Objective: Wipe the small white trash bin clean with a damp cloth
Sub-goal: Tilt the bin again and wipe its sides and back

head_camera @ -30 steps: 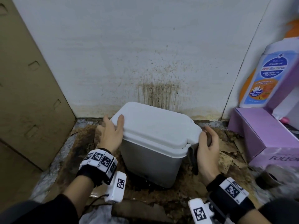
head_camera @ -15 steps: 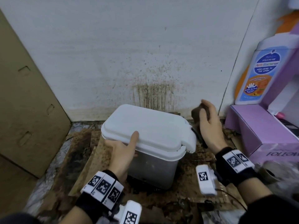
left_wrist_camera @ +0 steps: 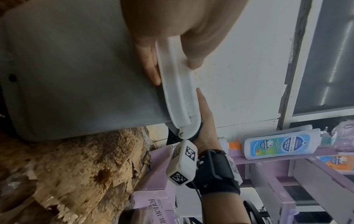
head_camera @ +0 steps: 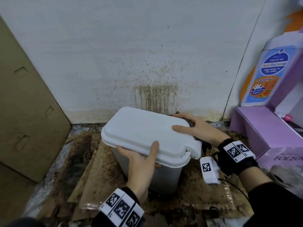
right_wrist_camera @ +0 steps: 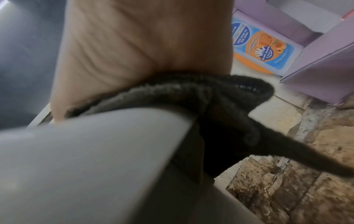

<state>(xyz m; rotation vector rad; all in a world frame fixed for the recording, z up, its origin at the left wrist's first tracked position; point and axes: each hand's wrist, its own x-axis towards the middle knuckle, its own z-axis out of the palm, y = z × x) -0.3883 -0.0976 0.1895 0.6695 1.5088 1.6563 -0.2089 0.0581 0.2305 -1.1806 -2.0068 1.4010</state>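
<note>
both hands [head_camera: 139, 163] grip bin [head_camera: 147, 138] — right [head_camera: 201, 128] presses cloth [right_wrist_camera: 210, 98]; bottle [head_camera: 265, 76] reads "anti-bacterial".

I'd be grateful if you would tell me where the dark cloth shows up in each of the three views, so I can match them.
Head: the dark cloth sits right of centre, under the right hand at the lid's far right edge.
Left wrist: only a dark scrap below the lid hinge, mid-frame, probably the cloth.
Right wrist: it fills the centre, pressed between palm and bin.
Shared landmark: the wash bottle.
</note>
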